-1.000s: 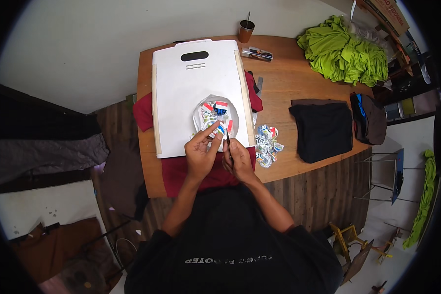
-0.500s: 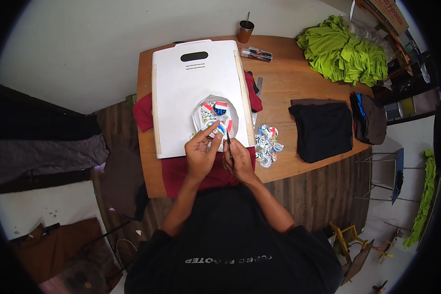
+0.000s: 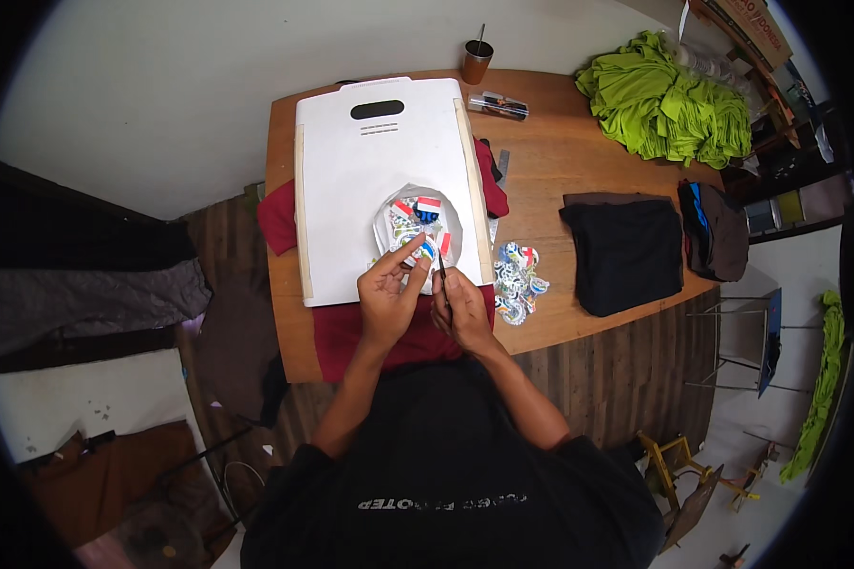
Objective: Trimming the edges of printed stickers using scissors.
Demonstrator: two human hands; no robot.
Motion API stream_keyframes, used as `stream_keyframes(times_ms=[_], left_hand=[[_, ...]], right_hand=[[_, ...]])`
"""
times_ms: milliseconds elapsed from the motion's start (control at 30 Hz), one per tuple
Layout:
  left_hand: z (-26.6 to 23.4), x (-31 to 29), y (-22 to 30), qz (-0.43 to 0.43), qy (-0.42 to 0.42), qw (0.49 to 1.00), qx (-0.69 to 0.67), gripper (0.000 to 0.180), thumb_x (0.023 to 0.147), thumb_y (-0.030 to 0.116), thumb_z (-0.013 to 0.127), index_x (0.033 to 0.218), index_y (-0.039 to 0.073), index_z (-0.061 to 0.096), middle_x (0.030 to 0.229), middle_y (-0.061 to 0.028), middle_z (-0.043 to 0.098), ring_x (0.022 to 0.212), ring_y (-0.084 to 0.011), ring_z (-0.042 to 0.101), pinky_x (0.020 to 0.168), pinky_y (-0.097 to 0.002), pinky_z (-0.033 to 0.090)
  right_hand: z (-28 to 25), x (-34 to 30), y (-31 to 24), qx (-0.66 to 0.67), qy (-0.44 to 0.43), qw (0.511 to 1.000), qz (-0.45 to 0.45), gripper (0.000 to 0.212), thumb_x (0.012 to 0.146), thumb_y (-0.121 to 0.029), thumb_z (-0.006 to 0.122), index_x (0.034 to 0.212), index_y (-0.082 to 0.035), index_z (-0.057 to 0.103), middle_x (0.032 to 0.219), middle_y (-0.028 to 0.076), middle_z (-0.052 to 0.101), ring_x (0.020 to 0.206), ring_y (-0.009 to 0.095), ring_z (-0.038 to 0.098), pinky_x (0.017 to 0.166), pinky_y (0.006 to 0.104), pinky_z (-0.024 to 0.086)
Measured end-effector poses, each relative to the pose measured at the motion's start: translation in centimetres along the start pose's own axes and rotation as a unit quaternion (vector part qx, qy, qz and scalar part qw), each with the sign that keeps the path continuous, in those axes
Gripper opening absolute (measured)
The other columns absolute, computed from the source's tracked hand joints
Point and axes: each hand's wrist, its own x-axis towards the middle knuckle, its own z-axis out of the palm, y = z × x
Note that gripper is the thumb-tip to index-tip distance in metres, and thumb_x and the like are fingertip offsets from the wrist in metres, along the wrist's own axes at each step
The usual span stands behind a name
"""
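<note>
Between the thumb and forefinger of my left hand (image 3: 386,299) is a small round patch (image 3: 430,247), white with blue and other colours. My right hand (image 3: 467,308) is closed around a pair of small dark scissors (image 3: 442,269), the tip pointing up against the patch's right edge. Both hands are close together over the near side of a round white container (image 3: 454,220), which holds several colourful patches, some red and white. It rests on a large white board (image 3: 337,199) with a dark slot at its far end. Fingers hide part of the patch and most of the scissors.
Right of the board, a heap of cut patches (image 3: 517,289) lies on the wooden table (image 3: 541,171). Maroon cloth (image 3: 346,346) sticks out beneath the board. Folded black cloth (image 3: 626,254), a lime-green fabric pile (image 3: 669,104), a clear case (image 3: 498,105) and a brown cup (image 3: 476,63) are farther off.
</note>
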Motion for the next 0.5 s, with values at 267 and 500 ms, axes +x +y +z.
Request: stream_keyframes(times_ms=[267,500], left_hand=[[-0.57,-0.06,-0.58,-0.013,0.000,1.000,-0.002,0.034,0.091,-0.007,0.062,0.125,-0.009,0.059,0.109,-0.0123,0.064,0.099,-0.0127,0.062,0.086,-0.0250,0.051],[-0.63,-0.19,-0.69,-0.024,0.001,1.000,-0.003,0.034,0.091,-0.007,0.062,0.125,-0.009,0.060,0.108,-0.0122,0.065,0.096,-0.0122,0.063,0.084,-0.0250,0.051]], right_hand=[[-0.14,-0.11,0.37,-0.004,-0.003,1.000,0.009,0.031,0.108,-0.034,0.034,0.097,-0.007,0.046,0.057,-0.003,0.034,0.043,0.005,0.028,0.041,0.0218,0.028],[0.11,-0.19,0.15,0.010,-0.005,1.000,0.007,0.032,0.108,-0.035,0.034,0.098,-0.007,0.046,0.057,-0.003,0.033,0.042,0.005,0.028,0.040,0.0218,0.028]])
